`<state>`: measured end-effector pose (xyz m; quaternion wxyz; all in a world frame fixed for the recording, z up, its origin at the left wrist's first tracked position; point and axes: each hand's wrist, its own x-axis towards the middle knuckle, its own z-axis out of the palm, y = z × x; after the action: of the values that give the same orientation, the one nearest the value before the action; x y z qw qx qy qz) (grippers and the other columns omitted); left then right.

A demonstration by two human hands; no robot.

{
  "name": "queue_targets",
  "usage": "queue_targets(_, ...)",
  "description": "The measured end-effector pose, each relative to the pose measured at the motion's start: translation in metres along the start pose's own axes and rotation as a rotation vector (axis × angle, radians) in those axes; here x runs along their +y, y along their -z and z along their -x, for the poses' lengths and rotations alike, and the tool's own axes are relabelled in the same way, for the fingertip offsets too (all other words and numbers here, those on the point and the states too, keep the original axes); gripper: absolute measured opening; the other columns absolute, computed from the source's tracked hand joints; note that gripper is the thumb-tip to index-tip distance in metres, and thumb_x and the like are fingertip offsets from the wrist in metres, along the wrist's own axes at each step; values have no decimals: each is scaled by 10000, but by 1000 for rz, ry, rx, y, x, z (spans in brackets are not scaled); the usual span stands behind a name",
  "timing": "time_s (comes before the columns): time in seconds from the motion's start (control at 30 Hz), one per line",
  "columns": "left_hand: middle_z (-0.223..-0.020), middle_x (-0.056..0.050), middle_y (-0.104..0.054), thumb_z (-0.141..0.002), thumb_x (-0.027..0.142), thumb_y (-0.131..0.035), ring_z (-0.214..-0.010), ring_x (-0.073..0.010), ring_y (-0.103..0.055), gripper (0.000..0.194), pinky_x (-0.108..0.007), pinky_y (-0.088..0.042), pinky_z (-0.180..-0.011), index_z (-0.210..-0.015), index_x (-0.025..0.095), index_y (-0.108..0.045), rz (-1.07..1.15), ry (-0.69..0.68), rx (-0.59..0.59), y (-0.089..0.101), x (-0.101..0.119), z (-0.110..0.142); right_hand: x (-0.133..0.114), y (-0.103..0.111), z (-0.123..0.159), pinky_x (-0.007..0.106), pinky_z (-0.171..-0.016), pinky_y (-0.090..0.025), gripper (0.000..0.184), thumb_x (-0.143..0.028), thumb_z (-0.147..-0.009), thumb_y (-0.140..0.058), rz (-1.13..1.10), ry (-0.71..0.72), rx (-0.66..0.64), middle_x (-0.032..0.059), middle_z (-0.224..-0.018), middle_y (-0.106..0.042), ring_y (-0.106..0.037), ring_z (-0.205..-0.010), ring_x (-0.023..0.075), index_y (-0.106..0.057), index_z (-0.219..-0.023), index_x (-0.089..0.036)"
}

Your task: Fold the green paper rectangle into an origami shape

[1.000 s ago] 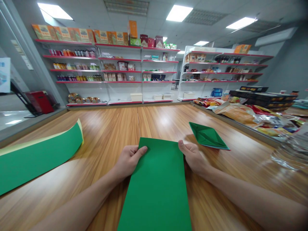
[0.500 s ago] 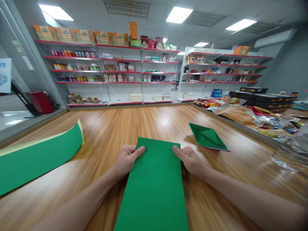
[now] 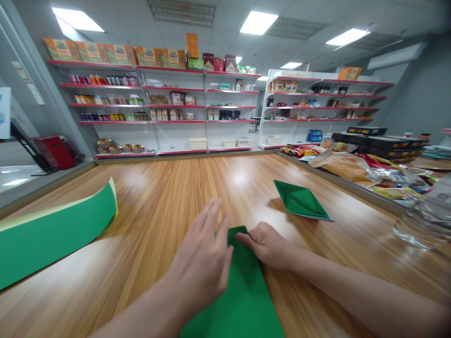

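Note:
A long green sheet of paper (image 3: 243,300) lies lengthwise before me on the wooden table (image 3: 162,188). My right hand (image 3: 269,244) pinches its far right corner, thumb on top. Over the far left part of the sheet is my left hand (image 3: 204,258), fingers stretched out and somewhat blurred. Whether its palm touches the paper I cannot tell. To the far right rests a folded green paper piece (image 3: 303,201), diamond-shaped with creases. At the left, another long green strip of paper (image 3: 56,234) with a pale yellow underside curls up at its far end.
A clear plastic bottle (image 3: 419,225) stands at the right edge. Snack bags (image 3: 345,166) and stacked dark boxes (image 3: 380,143) lie beyond the table's right border. Stocked shelves (image 3: 176,108) line the back, with a red box (image 3: 56,152) at the far left.
My left hand has let go of the sheet's far left corner and opened over the paper. My right hand and the sheet's far edge have come nearer to me.

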<state>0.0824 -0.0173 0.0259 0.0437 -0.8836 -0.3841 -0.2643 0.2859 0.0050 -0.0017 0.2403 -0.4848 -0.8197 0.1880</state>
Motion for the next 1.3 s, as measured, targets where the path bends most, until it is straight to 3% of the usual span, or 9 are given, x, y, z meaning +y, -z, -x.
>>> queue_targets(0.1,-1496,-274,-157,-799,463,-543,-1365,-460,-71,800,-650,-253,-1048,-1411,-1,-317,3,33,-211,-22,31,24,-4,1,3,259,-440,-148,605,-441,-938,-346,183,98,-23,-15,-387,-389,-189,-403,68,-477,-427,-145)
queue_targets(0.2,-1491,-262,-97,-818,677,-373,-1359,-457,-25,934,-675,-188,-1056,-1450,6,-222,108,86,-442,-39,39,38,-9,-1,5,285,-470,-143,598,-398,-949,-348,314,106,-23,22,-405,-486,-269,-397,77,-562,-453,-144)
queue_targets(0.3,-1502,-208,-10,-857,679,-256,-1367,-411,32,902,-648,-61,-1090,-1466,33,-102,181,60,-528,-32,33,34,-10,-1,5,302,-488,-147,568,-413,-938,-381,421,53,35,67,-453,-581,-403,-410,109,-629,-496,-157)
queue_targets(0.4,-1506,-173,13,-865,645,-317,-1374,-389,39,837,-650,-31,-1084,-1476,112,-107,210,11,-605,-13,24,23,-5,4,4,293,-486,-182,502,-416,-906,-443,424,-66,102,75,-495,-615,-473,-443,133,-637,-516,-166)
queue_targets(0.53,-1533,-91,-28,-872,537,-422,-1381,-378,18,680,-695,-15,-1049,-1467,310,-183,194,39,-624,2,11,11,3,13,2,248,-498,-297,255,-308,-838,-537,102,-185,186,33,-583,-617,-518,-532,134,-628,-652,-157)
queue_targets(0.6,-1538,-93,-49,-854,420,-480,-1376,-396,12,682,-720,-6,-1027,-1464,312,-196,138,110,-635,3,3,8,4,13,0,230,-527,-363,95,-235,-796,-570,-139,-173,182,17,-674,-621,-531,-581,126,-607,-812,-149)
queue_targets(0.73,-1544,-95,-45,-830,312,-484,-1373,-392,56,710,-723,-25,-1022,-1471,278,-182,119,150,-655,0,-7,6,0,5,1,215,-564,-414,144,-185,-789,-572,-417,-71,87,6,-774,-596,-519,-614,101,-518,-919,-155)
queue_targets(1.1,-1540,-127,-21,-842,643,-407,-1376,-405,47,794,-723,-10,-1018,-1480,291,-91,145,43,-550,-6,-12,10,-7,1,8,193,-500,-361,259,-104,-776,-531,-142,123,-34,-23,-714,-573,-500,-558,91,-468,-1015,-180)
queue_targets(1.3,-1539,-140,-20,-803,699,-426,-1372,-422,45,893,-737,-17,-1008,-1477,291,-5,169,-28,-555,-7,-15,10,-26,11,12,177,-457,-336,232,-77,-714,-531,-140,127,-189,-41,-662,-569,-521,-529,86,-447,-899,-188)
